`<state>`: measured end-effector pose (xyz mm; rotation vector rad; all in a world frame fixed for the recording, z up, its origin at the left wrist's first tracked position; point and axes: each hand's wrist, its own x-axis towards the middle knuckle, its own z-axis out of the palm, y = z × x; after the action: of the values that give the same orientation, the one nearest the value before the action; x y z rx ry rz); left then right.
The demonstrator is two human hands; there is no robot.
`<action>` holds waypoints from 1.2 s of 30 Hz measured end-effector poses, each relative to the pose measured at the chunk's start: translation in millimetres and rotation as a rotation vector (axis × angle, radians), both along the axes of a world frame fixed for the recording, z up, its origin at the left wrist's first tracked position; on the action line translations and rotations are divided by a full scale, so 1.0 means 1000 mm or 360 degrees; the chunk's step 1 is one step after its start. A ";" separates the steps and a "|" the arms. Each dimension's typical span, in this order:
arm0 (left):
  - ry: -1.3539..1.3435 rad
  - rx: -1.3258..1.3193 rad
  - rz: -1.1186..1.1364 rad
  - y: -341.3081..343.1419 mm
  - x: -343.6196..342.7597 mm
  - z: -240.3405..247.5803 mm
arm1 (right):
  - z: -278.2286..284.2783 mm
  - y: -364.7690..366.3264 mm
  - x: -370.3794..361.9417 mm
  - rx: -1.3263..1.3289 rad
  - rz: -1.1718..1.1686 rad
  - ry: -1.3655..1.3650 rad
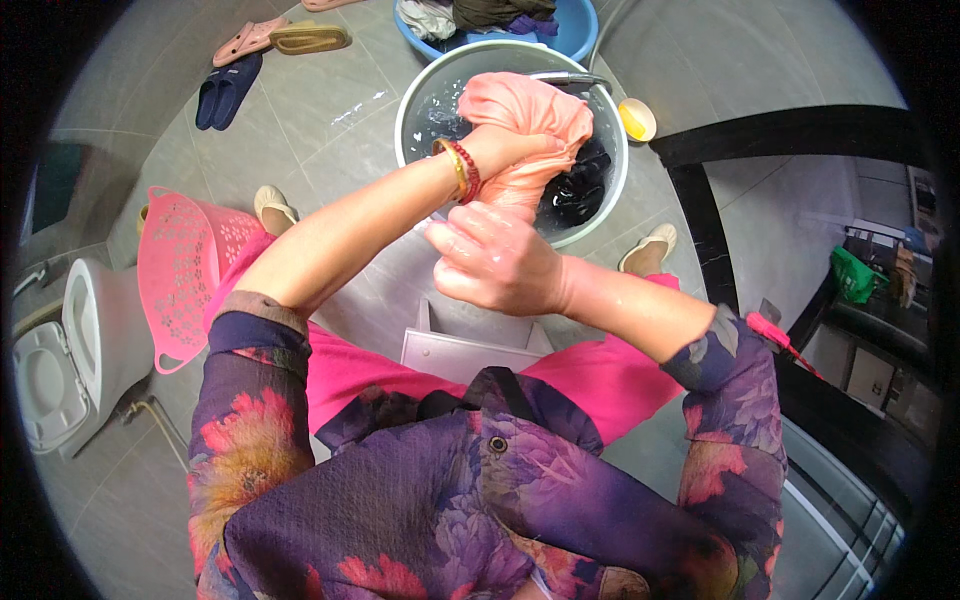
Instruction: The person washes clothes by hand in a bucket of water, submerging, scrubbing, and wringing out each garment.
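Note:
A wet salmon-pink cloth (pixel 525 105) is bunched up over a pale round basin (pixel 403 135). My left hand (pixel 505 152) is closed around the middle of the cloth, its thumb lying across the folds. Nearer to me, my right hand (pixel 500 258) makes a wet fist around the cloth's lower end, beside the basin's near rim. Between the two hands the cloth looks twisted. Below it in the basin lie dark wet clothes (pixel 578 190) in water with some suds. Red and gold bracelets (pixel 462 172) circle my left wrist.
Behind the basin stands a blue tub (pixel 578 30) of clothes; a shower head (pixel 565 78) rests on the basin's rim. A yellow-and-white bowl (pixel 637 120) sits to the right. At left are a pink basket (pixel 185 270), a toilet (pixel 100 350), slippers (pixel 230 92) and a brush (pixel 310 38).

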<state>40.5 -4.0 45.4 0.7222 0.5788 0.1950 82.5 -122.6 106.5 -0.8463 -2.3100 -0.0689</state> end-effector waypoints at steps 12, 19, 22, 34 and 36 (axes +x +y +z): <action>0.0812 0.1780 -0.0135 -0.008 0.021 -0.046 | -0.063 0.000 0.004 -0.0409 0.0322 -0.0516; -0.0422 -0.0981 -0.0100 -0.024 0.010 -0.055 | 0.013 -0.015 0.032 -0.0977 -0.0160 0.1699; -0.1295 -0.1678 0.0361 -0.059 0.014 -0.061 | -0.018 -0.018 0.055 -0.0660 -0.0594 0.2995; 0.0432 0.0208 0.0976 -0.173 0.015 -0.050 | -0.069 -0.108 0.049 -0.1841 0.0166 0.4349; 0.0602 0.1048 0.0447 -0.167 0.010 -0.038 | -0.069 -0.110 0.049 -0.1710 -0.0018 0.4414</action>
<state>50.1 -171.5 7.3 1.3308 0.9965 0.5314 131.4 -233.1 37.5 -0.3850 0.5014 1.3553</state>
